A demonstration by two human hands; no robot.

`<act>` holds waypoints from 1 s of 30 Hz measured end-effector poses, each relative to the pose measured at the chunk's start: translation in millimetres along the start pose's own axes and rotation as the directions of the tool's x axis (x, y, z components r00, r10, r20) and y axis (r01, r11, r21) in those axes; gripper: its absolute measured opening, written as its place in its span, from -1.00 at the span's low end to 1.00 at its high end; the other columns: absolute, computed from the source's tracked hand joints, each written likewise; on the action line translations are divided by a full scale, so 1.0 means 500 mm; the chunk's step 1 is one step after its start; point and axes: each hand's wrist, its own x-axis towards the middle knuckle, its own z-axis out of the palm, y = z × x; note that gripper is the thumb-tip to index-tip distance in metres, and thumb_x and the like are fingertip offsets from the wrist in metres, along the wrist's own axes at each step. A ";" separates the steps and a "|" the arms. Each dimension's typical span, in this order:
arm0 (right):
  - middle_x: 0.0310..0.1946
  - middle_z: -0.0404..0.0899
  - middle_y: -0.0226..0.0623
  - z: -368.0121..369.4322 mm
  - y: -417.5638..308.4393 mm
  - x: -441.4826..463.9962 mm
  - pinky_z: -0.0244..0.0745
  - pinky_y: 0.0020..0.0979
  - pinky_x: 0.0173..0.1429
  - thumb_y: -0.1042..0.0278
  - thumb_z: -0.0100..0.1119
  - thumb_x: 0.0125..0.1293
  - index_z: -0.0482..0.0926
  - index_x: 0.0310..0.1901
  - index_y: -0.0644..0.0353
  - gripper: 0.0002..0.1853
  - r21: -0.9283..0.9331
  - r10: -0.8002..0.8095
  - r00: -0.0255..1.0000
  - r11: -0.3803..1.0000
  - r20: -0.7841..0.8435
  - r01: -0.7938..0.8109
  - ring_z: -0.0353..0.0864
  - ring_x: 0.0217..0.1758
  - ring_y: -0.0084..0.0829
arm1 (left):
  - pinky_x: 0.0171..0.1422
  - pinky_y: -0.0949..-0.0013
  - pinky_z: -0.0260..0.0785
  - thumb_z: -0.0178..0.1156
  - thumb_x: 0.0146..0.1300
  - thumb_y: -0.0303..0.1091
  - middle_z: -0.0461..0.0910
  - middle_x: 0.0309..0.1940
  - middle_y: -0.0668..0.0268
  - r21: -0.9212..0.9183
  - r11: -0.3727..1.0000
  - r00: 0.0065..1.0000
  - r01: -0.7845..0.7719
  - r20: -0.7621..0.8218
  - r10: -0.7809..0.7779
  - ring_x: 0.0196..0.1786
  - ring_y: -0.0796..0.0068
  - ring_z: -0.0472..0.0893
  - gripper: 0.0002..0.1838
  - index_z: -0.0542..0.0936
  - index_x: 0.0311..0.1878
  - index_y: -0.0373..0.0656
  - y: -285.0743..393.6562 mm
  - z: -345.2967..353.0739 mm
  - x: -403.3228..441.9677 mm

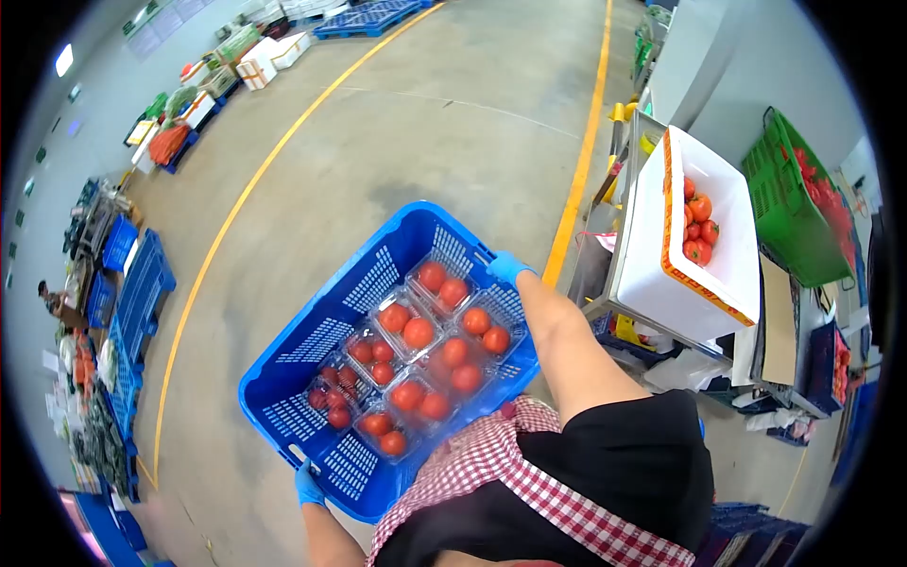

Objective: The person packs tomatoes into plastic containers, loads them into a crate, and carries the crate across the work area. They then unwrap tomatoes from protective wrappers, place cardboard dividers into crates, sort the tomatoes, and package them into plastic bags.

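Note:
A blue plastic basket point(269, 364) with slotted walls is carried tilted across the view, against a checked apron. My left hand point(307, 484), in a blue glove, grips the handle at its lower left end. The opposite handle is in my right hand point(508, 267), gloved the same way. Inside lie several clear plastic boxes, most with two or three tomatoes point(418, 333) in each. One box at the left end holds smaller, darker red fruit point(338, 418). Fingers of both hands are partly hidden behind the rim.
At right, a white foam box point(652, 255) of tomatoes stands on a metal table, beside a green crate point(765, 180). Blue pallets point(142, 293) and stacked goods line the left wall. Yellow lines point(227, 222) mark the concrete floor. A person point(59, 302) is at far left.

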 end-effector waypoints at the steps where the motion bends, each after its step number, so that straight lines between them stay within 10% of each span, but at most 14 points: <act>1: -0.61 0.51 -0.27 -0.022 -0.015 0.017 0.37 -0.39 -0.55 0.41 0.16 0.02 0.57 -0.32 0.25 -0.82 0.031 0.031 0.999 0.999 -0.016 -0.031 0.46 -0.62 -0.44 | -0.55 0.49 0.19 0.13 0.20 -0.28 0.29 -0.75 0.44 0.012 1.000 0.999 0.014 0.032 -0.014 -0.66 0.53 0.32 -0.72 0.35 -0.61 0.01 0.031 0.028 0.032; 20: -0.64 0.50 -0.26 -0.533 0.184 0.379 0.35 -0.38 -0.55 0.41 0.12 -0.01 0.58 -0.30 0.28 -0.79 0.663 0.418 0.871 0.732 -0.258 -0.154 0.46 -0.66 -0.42 | -0.60 0.56 0.15 0.12 0.19 -0.33 0.31 -0.74 0.48 0.362 0.887 0.880 -0.285 0.466 0.093 -0.70 0.61 0.32 -0.83 0.38 -0.50 -0.02 0.675 1.142 0.359; 30: -0.55 0.54 -0.29 -0.732 0.186 0.481 0.38 -0.41 -0.47 0.44 0.13 -0.02 0.56 -0.27 0.26 -0.77 0.666 0.595 0.671 0.719 -0.443 -0.198 0.50 -0.57 -0.45 | -0.53 0.44 0.21 0.11 0.20 -0.18 0.35 -0.70 0.44 0.524 0.740 0.743 -0.422 0.667 -0.049 -0.62 0.51 0.36 -0.78 0.43 -0.54 0.02 0.888 1.757 0.427</act>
